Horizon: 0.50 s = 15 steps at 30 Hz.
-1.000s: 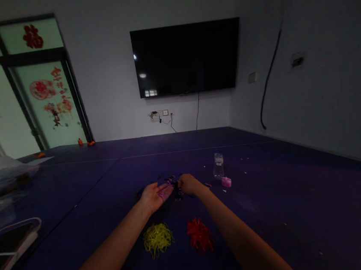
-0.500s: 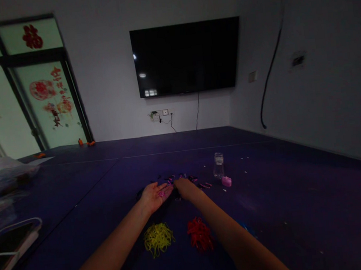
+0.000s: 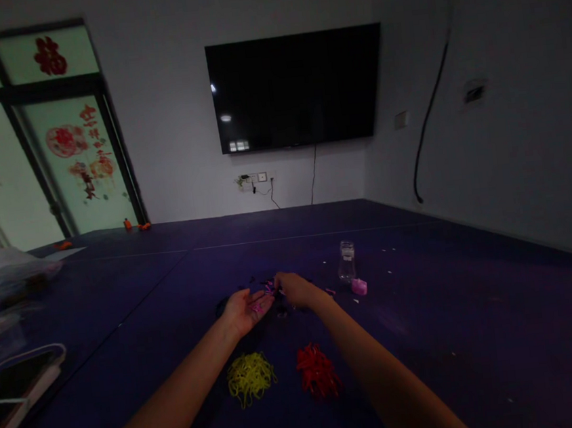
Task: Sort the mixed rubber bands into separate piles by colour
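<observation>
Left hand (image 3: 245, 309) palm up, fingers loosely spread, few pink bands (image 3: 255, 306) resting on it; right hand (image 3: 295, 289) pinching small band from mixed pile (image 3: 273, 287) beside left hand; yellow heap (image 3: 250, 376), red heap (image 3: 317, 371) already sorted nearer than left hand; mixed pile left.

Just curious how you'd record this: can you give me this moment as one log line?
left hand: palm up, pink bits on it | right hand: at small pink pieces | yellow pile, red pile nearer
</observation>
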Motion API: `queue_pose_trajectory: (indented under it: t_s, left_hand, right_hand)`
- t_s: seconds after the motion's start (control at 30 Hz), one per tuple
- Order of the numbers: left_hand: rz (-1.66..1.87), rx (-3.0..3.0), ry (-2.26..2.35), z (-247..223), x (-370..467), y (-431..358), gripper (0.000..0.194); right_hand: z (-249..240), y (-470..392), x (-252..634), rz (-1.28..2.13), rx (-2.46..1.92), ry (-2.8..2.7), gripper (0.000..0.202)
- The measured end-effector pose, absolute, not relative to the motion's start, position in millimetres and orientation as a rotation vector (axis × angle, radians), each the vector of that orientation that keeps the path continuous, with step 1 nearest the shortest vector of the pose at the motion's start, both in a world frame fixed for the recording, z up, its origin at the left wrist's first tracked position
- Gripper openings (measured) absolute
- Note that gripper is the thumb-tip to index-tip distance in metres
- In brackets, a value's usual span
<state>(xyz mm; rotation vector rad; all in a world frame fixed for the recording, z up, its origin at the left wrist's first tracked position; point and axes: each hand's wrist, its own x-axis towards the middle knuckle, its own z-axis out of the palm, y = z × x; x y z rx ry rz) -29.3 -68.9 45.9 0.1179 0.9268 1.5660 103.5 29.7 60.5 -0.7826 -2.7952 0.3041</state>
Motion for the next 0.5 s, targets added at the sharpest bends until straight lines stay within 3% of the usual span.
queue_pose_trajectory:
  t_s: [0.27,0.5]
  left_hand:
    - [1.516,0.107,0.664,38,-28,-63,0.034]
    - [1.486,0.108,0.765,39,-34,-63,0.045]
  right_hand:
    - [79,13,85,0.96,-0.482,-2.605,0.036]
    - [86,24,98,0.309,-0.935,-2.663,0.024]
